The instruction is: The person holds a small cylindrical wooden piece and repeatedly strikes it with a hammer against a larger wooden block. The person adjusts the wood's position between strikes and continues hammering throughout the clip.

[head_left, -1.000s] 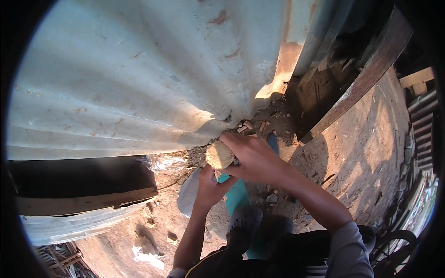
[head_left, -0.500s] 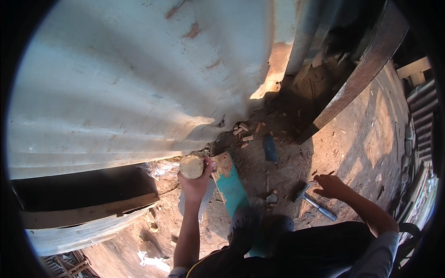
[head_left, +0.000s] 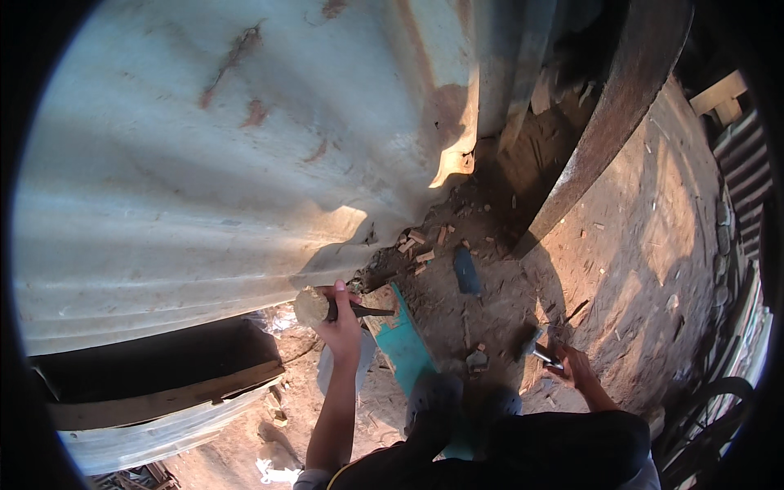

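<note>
My left hand (head_left: pixel 337 325) is closed on a pale round piece of wood (head_left: pixel 311 305); a dark tapered piece (head_left: pixel 371 311), perhaps a tool, juts rightward from that grip over a turquoise-painted board (head_left: pixel 400 349). The board lies on the dirt beneath, between my shoes (head_left: pixel 433 396) and the wall. My right hand (head_left: pixel 572 367) has its fingers closed round the metal handle of a hammer (head_left: pixel 535 339), low at the right.
A rusty corrugated metal sheet (head_left: pixel 180 163) fills the upper left. A dark opening with a wooden edge (head_left: pixel 171 394) is at left. A leaning plank (head_left: pixel 604 139) rises at right. Wood scraps (head_left: pixel 416 243) and a dark blue piece (head_left: pixel 467 271) lie on the ground.
My right hand left the round wood, went down to the right and took hold of the hammer. My left hand moved left with the wood, and the dark tapered piece now shows in it.
</note>
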Demonstrator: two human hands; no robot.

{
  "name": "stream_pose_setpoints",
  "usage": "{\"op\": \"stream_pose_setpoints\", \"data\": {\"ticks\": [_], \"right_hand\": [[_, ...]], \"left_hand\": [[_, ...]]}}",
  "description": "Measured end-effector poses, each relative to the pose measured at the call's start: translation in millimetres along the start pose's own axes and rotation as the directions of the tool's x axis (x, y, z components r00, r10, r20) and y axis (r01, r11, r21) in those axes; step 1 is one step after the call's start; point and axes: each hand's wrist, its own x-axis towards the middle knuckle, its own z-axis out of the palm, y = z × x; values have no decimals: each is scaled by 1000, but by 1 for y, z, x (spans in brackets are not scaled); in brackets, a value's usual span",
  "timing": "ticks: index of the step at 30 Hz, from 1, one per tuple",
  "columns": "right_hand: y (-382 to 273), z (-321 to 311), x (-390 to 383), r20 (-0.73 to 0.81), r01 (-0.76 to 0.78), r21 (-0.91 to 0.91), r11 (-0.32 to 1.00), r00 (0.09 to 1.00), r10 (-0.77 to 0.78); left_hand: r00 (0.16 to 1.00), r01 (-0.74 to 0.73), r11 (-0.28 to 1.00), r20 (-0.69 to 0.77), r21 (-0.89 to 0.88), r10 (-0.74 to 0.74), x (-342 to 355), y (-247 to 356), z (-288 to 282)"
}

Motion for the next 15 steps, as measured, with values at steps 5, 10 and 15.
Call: {"op": "stream_pose_setpoints", "data": {"ticks": [5,10,15], "right_hand": [[-14,-4,6,-33,171,-55,984,984,-173],[-25,4,1,-95,76,-38,996,992,-80],[-48,-6,4,-65,-125,84,989,989,131]], "left_hand": [[998,-63,998,4,9,63,-2,-3,-3],[1000,-12,999,-15,-35,12,-4,1,-5],[997,-19,1000,75,-9,20,1,9,-6]]}}
